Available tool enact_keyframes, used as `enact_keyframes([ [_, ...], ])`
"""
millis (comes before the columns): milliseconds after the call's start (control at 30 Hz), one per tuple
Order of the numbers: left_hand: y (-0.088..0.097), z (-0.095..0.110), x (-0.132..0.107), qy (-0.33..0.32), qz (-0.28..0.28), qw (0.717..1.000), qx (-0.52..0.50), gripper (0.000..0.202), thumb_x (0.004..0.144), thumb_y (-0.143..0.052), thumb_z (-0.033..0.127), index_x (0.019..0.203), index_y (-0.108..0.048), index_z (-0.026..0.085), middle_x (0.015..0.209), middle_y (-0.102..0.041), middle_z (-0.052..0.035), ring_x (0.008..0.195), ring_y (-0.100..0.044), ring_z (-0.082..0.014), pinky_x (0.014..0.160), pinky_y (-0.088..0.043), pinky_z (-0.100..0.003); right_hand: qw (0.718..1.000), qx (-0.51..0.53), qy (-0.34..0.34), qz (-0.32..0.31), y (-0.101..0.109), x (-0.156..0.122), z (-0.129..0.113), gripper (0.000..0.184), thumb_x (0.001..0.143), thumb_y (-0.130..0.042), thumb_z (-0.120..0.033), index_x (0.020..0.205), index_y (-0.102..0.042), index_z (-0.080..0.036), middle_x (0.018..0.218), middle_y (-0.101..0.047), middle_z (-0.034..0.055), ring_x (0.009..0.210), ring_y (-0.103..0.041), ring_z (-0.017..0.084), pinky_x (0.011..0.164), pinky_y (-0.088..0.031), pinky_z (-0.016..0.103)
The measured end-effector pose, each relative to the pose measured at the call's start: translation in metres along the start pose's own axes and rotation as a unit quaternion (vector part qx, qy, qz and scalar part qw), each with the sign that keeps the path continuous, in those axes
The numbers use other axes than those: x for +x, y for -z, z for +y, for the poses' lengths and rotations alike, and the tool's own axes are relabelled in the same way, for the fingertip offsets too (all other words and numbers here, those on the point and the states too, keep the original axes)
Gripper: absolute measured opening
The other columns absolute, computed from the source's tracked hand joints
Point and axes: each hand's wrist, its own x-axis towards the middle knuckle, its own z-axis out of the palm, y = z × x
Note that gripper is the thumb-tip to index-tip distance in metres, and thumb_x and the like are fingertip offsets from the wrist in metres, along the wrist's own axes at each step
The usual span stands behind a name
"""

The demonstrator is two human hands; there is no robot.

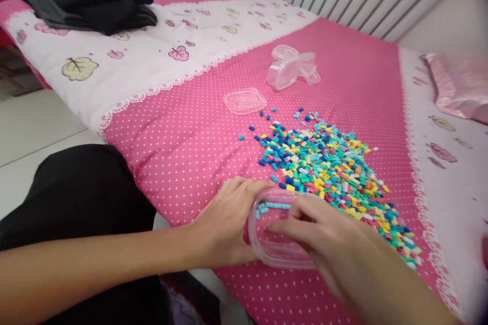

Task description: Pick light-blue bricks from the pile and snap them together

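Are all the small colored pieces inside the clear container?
No, a heap of colored pieces lies on the pink cloth beside the container.

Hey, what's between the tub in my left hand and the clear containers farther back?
The head view shows part of the pile of small coloured pieces, then dotted pink cloth.

The pink, tree-patterned bedspread (171, 132) shows a home bedroom.

The sheet (179, 142) is pink with little white dots. Along its left edge runs a white strip (145, 63) with pink and pale green trees (80, 69). The blocks (324, 162) are blue, green, yellow, white, pink and orange. The box (280, 259) is see-through. The cloth (99, 5) at the far left corner is black.
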Motion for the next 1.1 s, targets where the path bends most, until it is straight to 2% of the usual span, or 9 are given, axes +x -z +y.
enact_keyframes([
  [67,0.001,0.0,-0.001,0.0,0.0,1.0,0.003,0.087,0.079,-0.084,0.053,0.146,-0.034,0.026,0.128,-0.063,-0.01,0.109,-0.062,-0.0286,0.093,-0.052,-0.043,0.998,0.05,0.025,-0.025,0.024,-0.007,0.017,0.037,0.098,-0.049,-0.011,0.11,-0.074,-0.035,0.104,-0.074,-0.0002,0.088,-0.072,0.015,0.07,-0.053,0.023],
  [100,0.001,-0.001,-0.001,0.001,-0.001,1.0,0.005,0.088,0.079,-0.084,0.053,0.146,-0.034,0.027,0.128,-0.063,-0.0098,0.109,-0.062,-0.0287,0.093,-0.052,-0.043,0.998,0.056,0.022,0.0,0.034,-0.009,0.026,0.033,0.099,-0.053,-0.015,0.116,-0.073,-0.036,0.104,-0.074,-0.0008,0.085,-0.072,0.014,0.07,-0.054,0.023],
  [167,0.001,-0.002,-0.002,0.002,-0.001,1.0,0.013,0.09,0.077,-0.084,0.054,0.147,-0.034,0.029,0.129,-0.063,-0.0091,0.109,-0.062,-0.0293,0.094,-0.052,-0.044,0.995,0.025,-0.049,0.088,0.047,-0.009,0.045,0.022,0.097,-0.063,-0.026,0.115,-0.073,-0.033,0.099,-0.074,-0.0002,0.081,-0.071,0.016,0.069,-0.053,0.026],
  [233,0.001,-0.005,-0.003,0.003,-0.002,1.0,0.023,0.092,0.076,-0.085,0.056,0.148,-0.033,0.03,0.13,-0.062,-0.0085,0.11,-0.062,-0.0297,0.095,-0.052,-0.046,0.973,0.013,-0.136,0.184,0.045,-0.005,0.063,0.015,0.096,-0.063,-0.029,0.104,-0.076,-0.028,0.093,-0.075,0.0018,0.078,-0.069,0.018,0.07,-0.052,0.031],
  [300,0.002,-0.007,-0.003,0.01,-0.006,0.999,0.032,0.094,0.075,-0.086,0.06,0.148,-0.033,0.032,0.13,-0.061,-0.0078,0.111,-0.062,-0.0299,0.096,-0.053,-0.046,0.957,0.046,-0.186,0.217,0.033,0.003,0.079,0.015,0.095,-0.062,-0.025,0.099,-0.077,-0.024,0.096,-0.077,0.0053,0.082,-0.07,0.021,0.074,-0.053,0.034],
  [500,0.004,-0.011,-0.003,0.011,-0.031,0.998,0.059,0.09,0.079,-0.082,0.055,0.149,-0.032,0.031,0.133,-0.058,-0.011,0.117,-0.06,-0.0333,0.098,-0.054,-0.051,0.961,0.071,-0.193,0.183,0.003,0.015,0.108,0.021,0.093,-0.061,-0.014,0.103,-0.079,-0.02,0.099,-0.076,0.0068,0.089,-0.07,0.022,0.083,-0.053,0.037],
  [767,0.004,-0.014,-0.002,-0.013,-0.017,0.996,0.083,0.087,0.08,-0.081,0.05,0.15,-0.034,0.029,0.133,-0.06,-0.0126,0.116,-0.062,-0.0352,0.096,-0.055,-0.055,0.967,0.032,-0.2,0.153,-0.004,0.021,0.102,0.019,0.095,-0.065,-0.014,0.102,-0.08,-0.023,0.103,-0.074,0.0077,0.103,-0.067,0.027,0.094,-0.051,0.043],
  [967,0.003,-0.008,0.001,0.005,-0.018,0.997,0.079,0.092,0.076,-0.083,0.063,0.148,-0.035,0.031,0.131,-0.062,-0.0103,0.113,-0.064,-0.0333,0.095,-0.055,-0.051,0.973,0.001,-0.189,0.13,-0.013,0.026,0.095,0.017,0.091,-0.069,-0.012,0.094,-0.08,-0.024,0.101,-0.074,0.0083,0.102,-0.063,0.032,0.094,-0.046,0.048],
  [1100,0.003,-0.003,0.003,0.007,-0.031,0.996,0.078,0.092,0.076,-0.083,0.063,0.147,-0.033,0.03,0.13,-0.062,-0.0102,0.11,-0.064,-0.0316,0.095,-0.054,-0.05,0.979,0.008,-0.167,0.121,-0.014,0.026,0.096,0.017,0.088,-0.069,-0.008,0.089,-0.078,-0.023,0.099,-0.075,0.0075,0.099,-0.064,0.032,0.092,-0.047,0.046],
])
